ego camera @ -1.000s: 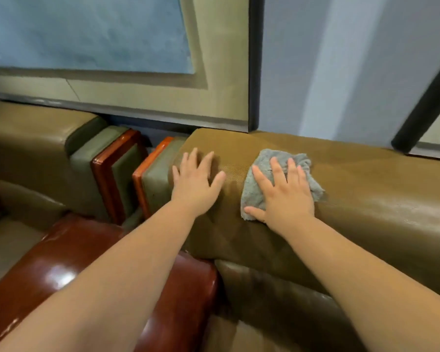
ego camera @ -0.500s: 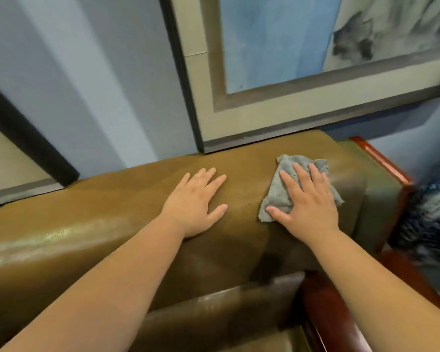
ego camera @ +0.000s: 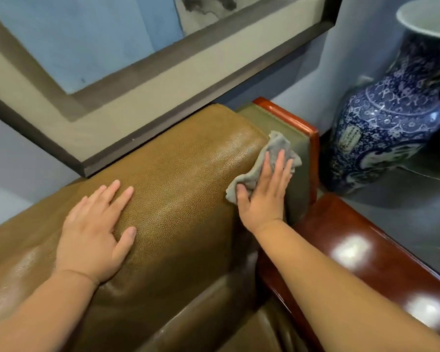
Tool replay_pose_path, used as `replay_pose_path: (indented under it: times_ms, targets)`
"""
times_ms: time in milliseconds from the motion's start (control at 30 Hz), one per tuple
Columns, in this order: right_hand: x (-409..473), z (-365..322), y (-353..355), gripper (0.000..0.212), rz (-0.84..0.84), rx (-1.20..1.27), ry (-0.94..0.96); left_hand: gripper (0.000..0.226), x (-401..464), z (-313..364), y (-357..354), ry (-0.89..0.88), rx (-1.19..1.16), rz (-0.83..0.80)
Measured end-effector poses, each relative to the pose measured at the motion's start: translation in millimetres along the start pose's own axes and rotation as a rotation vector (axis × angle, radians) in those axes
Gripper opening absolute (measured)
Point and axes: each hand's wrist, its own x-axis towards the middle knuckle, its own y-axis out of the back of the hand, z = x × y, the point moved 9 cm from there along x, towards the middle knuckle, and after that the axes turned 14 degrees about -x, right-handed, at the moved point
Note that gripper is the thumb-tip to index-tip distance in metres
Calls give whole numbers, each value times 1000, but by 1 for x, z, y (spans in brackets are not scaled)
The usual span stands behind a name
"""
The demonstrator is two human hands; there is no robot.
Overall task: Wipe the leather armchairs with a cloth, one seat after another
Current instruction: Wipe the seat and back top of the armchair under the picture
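Here, in the head view, the left hand lies flat and relaxed on the rounded top of the olive-brown leather armchair backrest, fingers straight and spread, thumb out to the side, grasping nothing. The right hand presses a crumpled grey cloth against the right end of that backrest, where the leather curves down toward the side panel; its fingers are straight over the cloth and the thumb lies on the cloth's lower left corner, so the cloth is pinned under the palm rather than clutched. Part of the cloth sticks out above the fingertips and overlaps the greenish padded side panel just beside the backrest. A glossy reddish-brown wooden armrest runs along the right side, below the right forearm. Beyond the armrest stands a large blue-and-white patterned porcelain vase, near the chair's corner. On the wall behind the backrest hangs a dark-framed picture with a beige mat
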Motion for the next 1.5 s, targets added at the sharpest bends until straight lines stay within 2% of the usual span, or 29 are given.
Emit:
replay_pose_path:
  times_ms: [67, 100, 233, 300, 367, 467, 567, 633, 700, 833, 867, 900, 1033, 1133, 1167, 1233, 1300, 1367, 1433, 1500]
  targets:
    - [-14, -5, -7, 91, -58, 119, -113, 77, 1, 1, 1, 15, 10, -15]
    - [-28, -16, -11, 93, -111, 144, -112, 77, 1, 3, 2, 23, 26, -23]
    - [-92, -51, -26, 106, -395, 55, 74, 76, -6, 17, 8, 85, 94, -97]
    - [-85, -40, -24, 106, -435, 31, 121, 78, 0, 33, 17, 118, 64, -138]
    - [-47, -23, -16, 104, -397, 26, 107, 78, 27, 74, 29, 27, 22, -154]
    - [20, 14, 0, 96, -331, 88, -93, 73, 87, 170, 22, -257, 24, -150]
    - [14, 25, -8, 92, -373, 160, -184, 75, 133, 230, -24, -337, 56, -201]
    - [-40, 16, -33, 92, -467, 217, -156, 77, 142, 237, -50, -360, 172, -168]
    - [-100, 32, -71, 91, -606, 244, -221, 78, 139, 233, -59, -406, 231, -82]
    - [-125, 104, -127, 84, -768, 312, -672, 76, 140, 227, -59, -448, 189, -15]
    - [-116, 106, -125, 80, -720, 351, -743, 75, 141, 226, -58, -446, 179, -7]
    - [-102, 97, -118, 79, -660, 364, -732, 76, 143, 226, -57, -450, 177, 7]
    - [-75, 45, -89, 103, -471, 467, -594, 77, 142, 223, -57, -488, 137, 42]
    - [-100, 69, -111, 94, -547, 301, -520, 79, 142, 224, -60, -498, 151, 52]
    - [-113, 86, -120, 91, -604, 297, -570, 80, 142, 225, -61, -505, 149, 48]
    - [-133, 106, -132, 89, -671, 382, -671, 81, 144, 226, -59, -516, 138, 65]
    - [-127, 104, -124, 85, -661, 466, -647, 81, 143, 226, -57, -522, 131, 84]
    - [-98, 85, -98, 82, -521, 575, -560, 81, 141, 225, -57, -524, 123, 98]
    - [-61, 56, -56, 74, -302, 677, -459, 81, 141, 225, -57, -525, 123, 105]
    - [-37, 37, -25, 68, -165, 779, -472, 81, 140, 226, -57, -528, 112, 107]
